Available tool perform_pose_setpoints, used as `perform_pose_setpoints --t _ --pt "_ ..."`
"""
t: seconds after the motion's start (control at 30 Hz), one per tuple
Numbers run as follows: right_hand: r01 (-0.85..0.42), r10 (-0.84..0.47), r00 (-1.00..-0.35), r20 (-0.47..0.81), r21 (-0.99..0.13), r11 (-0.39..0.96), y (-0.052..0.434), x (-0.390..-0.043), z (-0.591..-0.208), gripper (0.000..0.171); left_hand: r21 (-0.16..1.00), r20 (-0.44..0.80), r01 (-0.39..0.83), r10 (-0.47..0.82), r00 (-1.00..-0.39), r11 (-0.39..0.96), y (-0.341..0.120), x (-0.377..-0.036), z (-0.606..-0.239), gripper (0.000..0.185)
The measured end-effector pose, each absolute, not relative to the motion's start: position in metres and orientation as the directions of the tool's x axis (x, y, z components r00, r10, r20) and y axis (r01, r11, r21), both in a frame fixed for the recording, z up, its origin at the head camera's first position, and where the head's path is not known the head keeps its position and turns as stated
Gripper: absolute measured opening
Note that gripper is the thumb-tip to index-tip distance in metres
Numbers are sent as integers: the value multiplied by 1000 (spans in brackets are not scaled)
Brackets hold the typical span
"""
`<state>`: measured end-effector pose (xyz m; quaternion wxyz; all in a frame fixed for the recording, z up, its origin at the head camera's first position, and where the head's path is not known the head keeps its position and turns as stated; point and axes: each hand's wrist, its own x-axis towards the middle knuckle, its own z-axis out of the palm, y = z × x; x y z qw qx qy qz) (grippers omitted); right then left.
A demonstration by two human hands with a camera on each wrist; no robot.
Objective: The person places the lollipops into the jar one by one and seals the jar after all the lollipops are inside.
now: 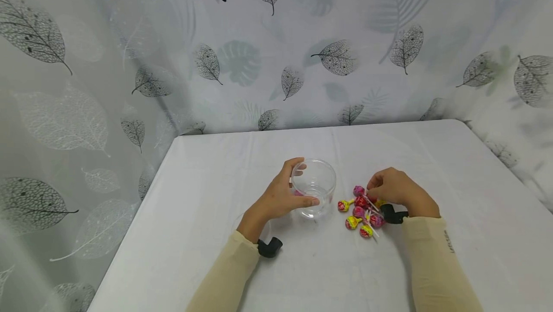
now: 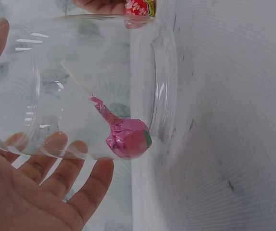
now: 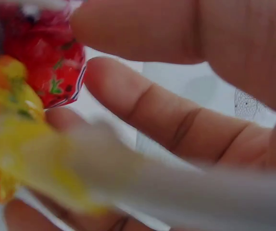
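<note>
A clear, round jar is held by my left hand, its thumb on the near side and its fingers round the far side. Inside the jar lies a pink-wrapped lollipop, its white stick pointing away from the base. To the right, my right hand reaches down into a pile of lollipops in pink, red and yellow wrappers. Its thumb and forefinger tips meet the edge of a red lollipop; whether they pinch it is unclear. A yellow-wrapped lollipop lies close to the right wrist camera, blurred.
A clear round piece, partly hidden behind the left wrist, rests on the white-covered table. Leaf-patterned curtains stand behind the table and along its sides. Black wrist cameras sit on both wrists.
</note>
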<state>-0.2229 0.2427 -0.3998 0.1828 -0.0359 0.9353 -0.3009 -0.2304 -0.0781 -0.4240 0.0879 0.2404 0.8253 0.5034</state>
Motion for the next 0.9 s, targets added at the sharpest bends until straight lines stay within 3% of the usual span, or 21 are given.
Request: perform_pose_setpoints --t 0.33,0.73,0.9 --pt "27 -188 -926 -329 -553 833 243 -223 -402 24 870 99 314 489 -867 381 -78 -231 -423 102" --pt "29 -179 -932 -315 -557 830 240 -223 -406 12 870 92 308 486 -869 386 -78 -228 -422 102" --pt "39 -149 -948 -282 -568 822 242 -224 -404 16 871 98 313 489 -867 380 -78 -228 -421 103"
